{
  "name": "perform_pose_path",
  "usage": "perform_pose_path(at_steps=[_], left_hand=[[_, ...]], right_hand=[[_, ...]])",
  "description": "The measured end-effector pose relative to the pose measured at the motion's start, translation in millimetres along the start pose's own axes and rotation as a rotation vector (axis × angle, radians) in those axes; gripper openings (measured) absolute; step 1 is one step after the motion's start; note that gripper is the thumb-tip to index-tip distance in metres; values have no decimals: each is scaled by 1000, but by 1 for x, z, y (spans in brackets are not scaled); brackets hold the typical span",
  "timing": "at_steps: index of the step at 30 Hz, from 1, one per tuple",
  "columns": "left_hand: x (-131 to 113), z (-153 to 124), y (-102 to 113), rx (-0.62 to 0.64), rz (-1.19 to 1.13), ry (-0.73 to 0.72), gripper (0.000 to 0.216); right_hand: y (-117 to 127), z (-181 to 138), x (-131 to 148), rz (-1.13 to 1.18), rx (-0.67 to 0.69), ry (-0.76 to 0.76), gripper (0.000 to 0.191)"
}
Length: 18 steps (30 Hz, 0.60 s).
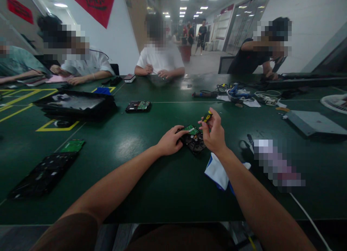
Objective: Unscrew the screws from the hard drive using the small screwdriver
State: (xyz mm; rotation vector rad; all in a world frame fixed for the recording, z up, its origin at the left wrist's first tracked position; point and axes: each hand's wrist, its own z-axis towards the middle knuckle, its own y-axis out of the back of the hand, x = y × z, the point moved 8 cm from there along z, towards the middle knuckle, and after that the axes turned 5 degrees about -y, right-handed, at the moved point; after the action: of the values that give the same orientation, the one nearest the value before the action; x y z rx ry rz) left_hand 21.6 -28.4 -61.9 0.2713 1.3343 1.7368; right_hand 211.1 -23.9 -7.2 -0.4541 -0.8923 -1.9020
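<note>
A black hard drive (196,147) with a green circuit board lies on the table in front of me. My left hand (170,141) grips its left side, the index finger stretched over the board. In my right hand (215,133), just above and right of the drive, is a screwdriver with a yellow and black handle (208,116). Its shaft and tip point down toward the board, but I cannot make out whether they touch it. Below my right wrist lies a white and blue cloth item (217,172), partly covered by my forearm.
More drives with green boards lie at the left (45,173) and farther back (138,106). A black tray (78,102) stands back left. To the right are a cable pile (240,92), a grey metal box (316,122) and a blurred-out item with a white cable. Several people sit opposite.
</note>
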Motion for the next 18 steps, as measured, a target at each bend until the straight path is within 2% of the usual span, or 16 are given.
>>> perform_pose_path(at_steps=[9, 18], left_hand=[[-1, -1, 0, 6, -3, 6, 68], [-2, 0, 4, 122, -72, -33, 81]], right_hand=[[6, 2, 11, -116, -81, 104, 64], [6, 2, 11, -52, -76, 48, 62]])
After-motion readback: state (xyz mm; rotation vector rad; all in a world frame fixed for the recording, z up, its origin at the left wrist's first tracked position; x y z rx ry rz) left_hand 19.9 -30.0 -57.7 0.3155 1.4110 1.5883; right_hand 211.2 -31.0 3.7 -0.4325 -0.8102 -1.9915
